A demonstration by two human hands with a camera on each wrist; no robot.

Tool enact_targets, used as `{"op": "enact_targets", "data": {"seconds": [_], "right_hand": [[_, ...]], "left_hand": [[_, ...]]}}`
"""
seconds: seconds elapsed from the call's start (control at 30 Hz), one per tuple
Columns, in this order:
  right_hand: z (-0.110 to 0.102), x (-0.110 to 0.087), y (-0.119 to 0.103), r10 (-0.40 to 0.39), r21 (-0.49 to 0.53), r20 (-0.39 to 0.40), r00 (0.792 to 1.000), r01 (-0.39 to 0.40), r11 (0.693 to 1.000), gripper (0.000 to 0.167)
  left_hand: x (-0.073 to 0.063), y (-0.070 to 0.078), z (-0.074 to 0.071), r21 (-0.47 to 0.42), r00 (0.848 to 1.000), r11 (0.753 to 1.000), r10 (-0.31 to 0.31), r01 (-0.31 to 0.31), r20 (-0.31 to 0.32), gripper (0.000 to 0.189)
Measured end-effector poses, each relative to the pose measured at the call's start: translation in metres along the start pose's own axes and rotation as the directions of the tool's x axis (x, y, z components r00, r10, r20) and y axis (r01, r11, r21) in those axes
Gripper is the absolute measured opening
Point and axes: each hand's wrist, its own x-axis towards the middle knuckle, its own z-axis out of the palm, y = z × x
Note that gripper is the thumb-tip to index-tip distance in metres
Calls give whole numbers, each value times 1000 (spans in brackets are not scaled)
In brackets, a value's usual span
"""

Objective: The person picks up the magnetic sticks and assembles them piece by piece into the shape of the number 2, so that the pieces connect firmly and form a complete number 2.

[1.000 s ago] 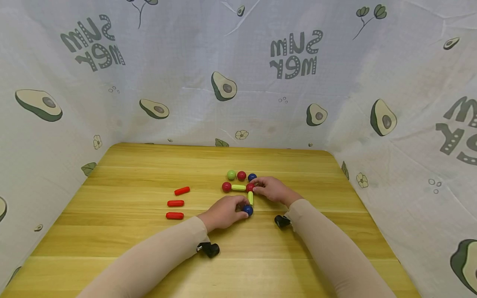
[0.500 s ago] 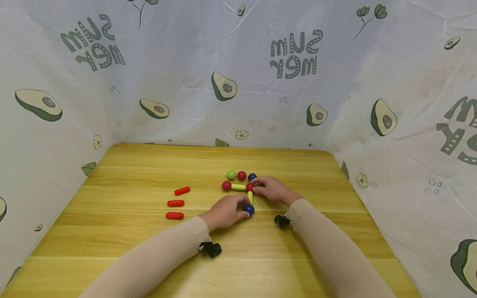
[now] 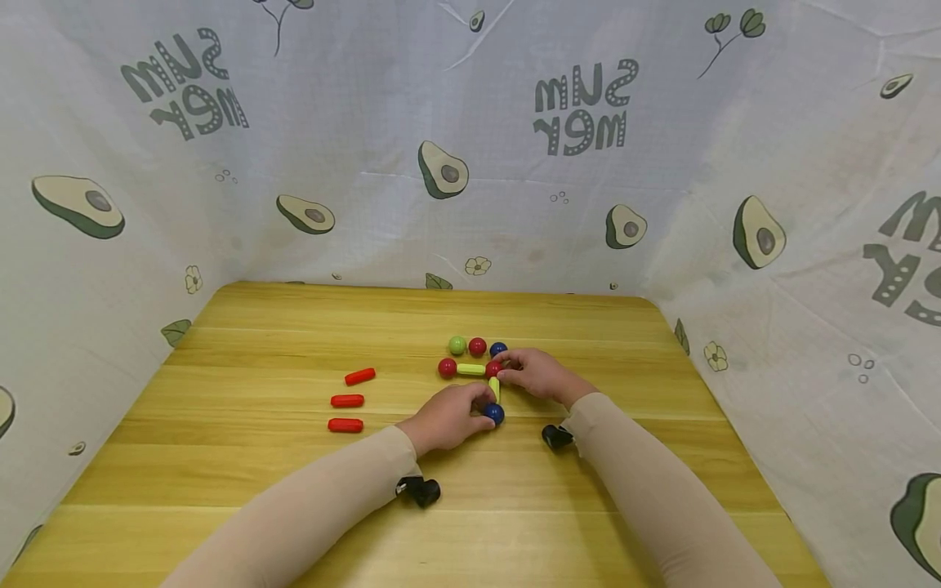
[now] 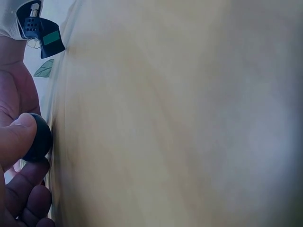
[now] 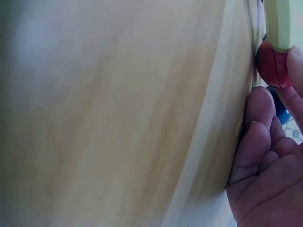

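In the head view, two light yellow-green rods form a corner at a red ball [image 3: 493,370]. One rod [image 3: 470,370] runs left to another red ball [image 3: 448,368]; the other rod [image 3: 495,389] comes toward the near side, where a blue ball [image 3: 494,414] sits at its end. My left hand [image 3: 450,416] pinches this blue ball [image 4: 41,138] between thumb and fingers, seen close in the left wrist view. My right hand [image 3: 540,376] holds the corner red ball [image 5: 273,65] with thumb and fingertips. Fingers partly hide both balls.
Behind the corner lie a green ball [image 3: 457,345], a red ball [image 3: 478,347] and a blue ball [image 3: 498,349] in a row. Three red rods [image 3: 347,401] lie to the left on the wooden table [image 3: 279,343]. A printed cloth [image 3: 353,106] hangs around the table.
My left hand has shifted slightly right with the blue ball, and the near rod's angle has changed a little. My right hand has stayed in place on the corner red ball.
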Motion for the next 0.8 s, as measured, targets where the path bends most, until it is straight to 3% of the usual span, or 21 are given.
{"op": "enact_targets", "data": {"seconds": [0.53, 0.67, 0.8], "right_hand": [[2, 1, -1, 8, -25, -21, 1000, -8, 1000, 27], [3, 2, 0, 7, -24, -24, 1000, -8, 1000, 28], [3, 2, 1, 13, -23, -25, 1000, -13, 1000, 29]], "left_hand": [[-2, -5, -4, -3, 1000, 1000, 3, -3, 8, 27], [-6, -8, -13, 23, 1000, 1000, 5, -4, -11, 31], [-12, -13, -30, 47, 999, 999, -13, 15, -45, 32]]}}
